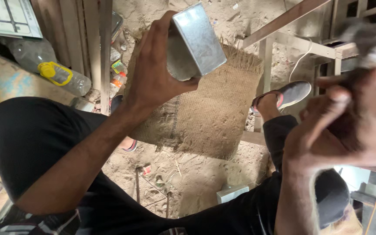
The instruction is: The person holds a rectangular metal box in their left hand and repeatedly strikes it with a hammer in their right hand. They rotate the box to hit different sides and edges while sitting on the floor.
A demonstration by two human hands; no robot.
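Observation:
My left hand grips a shiny rectangular metal box, holding it tilted above a burlap mat on the sandy floor. My right hand is raised at the right, blurred, with its fingers closed around a dark handle of a tool whose grey head is smeared by motion near the top right corner. The two hands are well apart. My legs in dark trousers spread to both sides, and my foot in a sandal rests beside the mat.
A plastic bottle with a yellow cap ring lies at the left by wooden slats. A wooden frame stands at the upper right. A small metal piece and scraps lie on the sand between my legs.

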